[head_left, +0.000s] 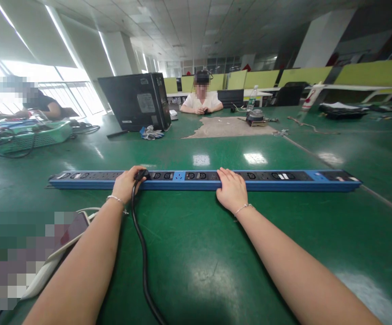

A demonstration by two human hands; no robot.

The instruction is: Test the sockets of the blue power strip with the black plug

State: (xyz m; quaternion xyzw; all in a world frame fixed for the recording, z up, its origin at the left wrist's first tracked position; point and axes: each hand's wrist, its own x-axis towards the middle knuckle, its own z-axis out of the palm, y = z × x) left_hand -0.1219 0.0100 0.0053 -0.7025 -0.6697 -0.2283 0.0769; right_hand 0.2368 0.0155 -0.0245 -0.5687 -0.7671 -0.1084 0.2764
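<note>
A long blue power strip (203, 185) with black sockets lies crosswise on the green table. My left hand (127, 184) is closed around a black plug (143, 174) at the strip's left half, and the plug sits at or in a socket; its contact is partly hidden by my fingers. From the plug a thick black cable (142, 243) runs down toward me. Right of the middle, my right hand (231, 189) rests over the strip, fingers on its top and thumb at the near side, gripping it.
Near my left forearm a phone-like device (74, 230) leans on a white stand. Farther off are a black computer case (135, 101), gloves (151, 132), a green basket (35, 137) with cables, a bottle (252, 99) and a small device (255, 117). Two people sit beyond.
</note>
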